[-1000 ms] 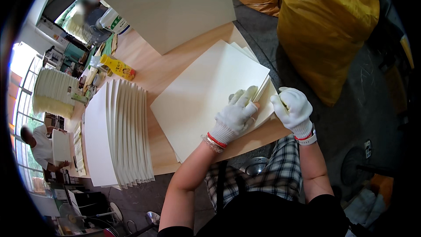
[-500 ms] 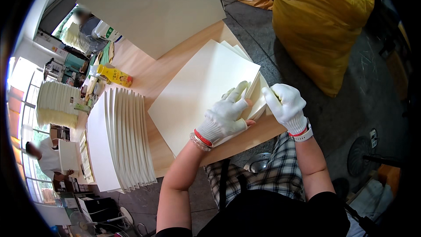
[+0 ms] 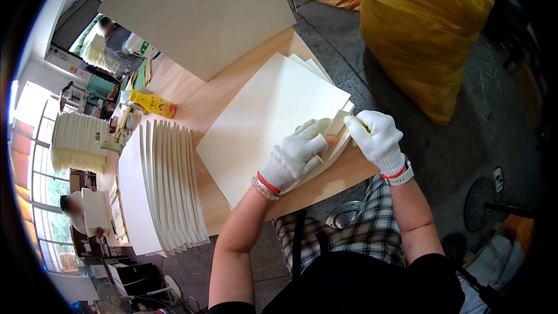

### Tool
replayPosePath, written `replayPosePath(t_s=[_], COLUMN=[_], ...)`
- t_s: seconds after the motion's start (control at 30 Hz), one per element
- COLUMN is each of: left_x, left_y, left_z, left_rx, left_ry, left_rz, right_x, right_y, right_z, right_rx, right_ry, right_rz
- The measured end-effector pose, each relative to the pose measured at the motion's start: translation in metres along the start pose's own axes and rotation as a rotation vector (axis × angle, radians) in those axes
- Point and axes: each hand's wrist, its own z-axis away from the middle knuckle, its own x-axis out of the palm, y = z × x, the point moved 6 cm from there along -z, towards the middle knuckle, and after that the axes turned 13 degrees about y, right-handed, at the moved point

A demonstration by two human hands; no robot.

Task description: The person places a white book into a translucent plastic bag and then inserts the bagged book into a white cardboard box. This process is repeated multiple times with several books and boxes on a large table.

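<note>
A stack of large cream-white sheets (image 3: 256, 116), paper or thin card, lies in front of me at the table's near edge. My left hand (image 3: 293, 154), in a white glove with bare fingertips, rests on the top sheet. Its fingers are bent around a raised, folded edge strip (image 3: 335, 128) on the stack's right side. My right hand (image 3: 375, 136), also gloved, is closed at that side, its thumb against the sheets' edge. What lies inside its curled fingers is hidden.
A fanned stack of white sheets (image 3: 157, 189) stands left, by a yellow bottle (image 3: 152, 103). A large grey-beige board (image 3: 203, 11) covers the table's far part. Yellow sacks (image 3: 424, 35) sit on the floor at right. Another person (image 3: 75, 209) holds a board at far left.
My left fingers have curled in more, and the edge strip now stands up beside them. The right hand has shifted slightly left. The person at far left has moved.
</note>
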Motion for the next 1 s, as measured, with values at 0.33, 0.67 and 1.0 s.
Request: replayPosePath(t_s=[0.33, 0.67, 1.0], left_x=[-0.007, 0.0, -0.003], left_y=[0.008, 0.007, 0.007], left_z=[-0.001, 0.001, 0.0], left_rx=[-0.051, 0.031, 0.003], left_ry=[0.085, 0.066, 0.123], left_rz=[0.036, 0.011, 0.075], right_x=[0.0, 0.003, 0.003], right_y=[0.002, 0.01, 0.014], right_z=[0.002, 0.001, 0.002], right_rx=[-0.047, 0.194, 0.244], right_ry=[0.036, -0.036, -0.017], right_rz=[0.012, -0.017, -0.084])
